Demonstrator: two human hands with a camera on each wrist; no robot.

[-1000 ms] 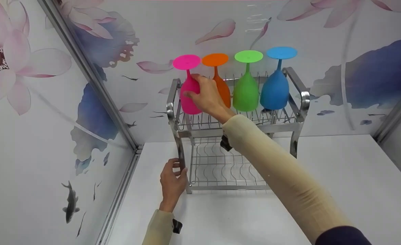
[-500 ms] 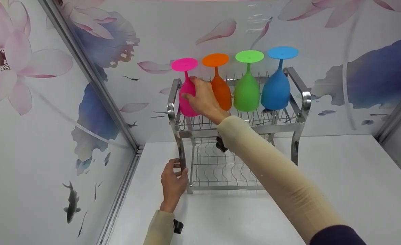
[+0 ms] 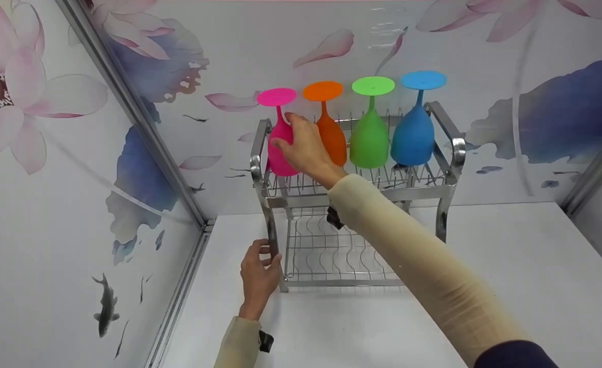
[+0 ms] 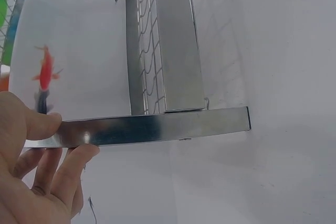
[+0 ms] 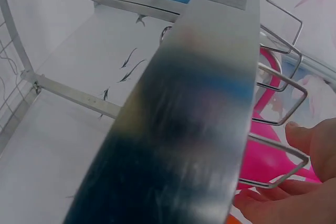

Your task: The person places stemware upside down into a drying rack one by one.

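Observation:
In the head view, four is avoided here: several upside-down plastic goblets stand in a row on the upper tier of a metal dish rack [image 3: 362, 194]. Leftmost is the pink goblet [image 3: 280, 158], leaning slightly, its foot upward. My right hand [image 3: 311, 151] reaches round its bowl, thumb in front; the right wrist view shows fingers [image 5: 257, 195] and thumb on either side of the pink bowl [image 5: 262, 150], beyond the rack's wires. My left hand [image 3: 261, 273] pinches the rack's left front leg [image 4: 115, 131] between thumb and fingers.
Beside the pink goblet stand an orange goblet [image 3: 332, 140], a green goblet [image 3: 370, 143] and a blue goblet [image 3: 414, 138]. The wire lower tier [image 3: 326, 250] sits beneath. A white tabletop [image 3: 341, 327] bears the rack; flower-printed walls [image 3: 260, 30] close in behind and left.
Over the second, the pink goblet and my right hand have moved slightly left and down. In the last half second the goblet barely moves. My left hand stays on the rack leg.

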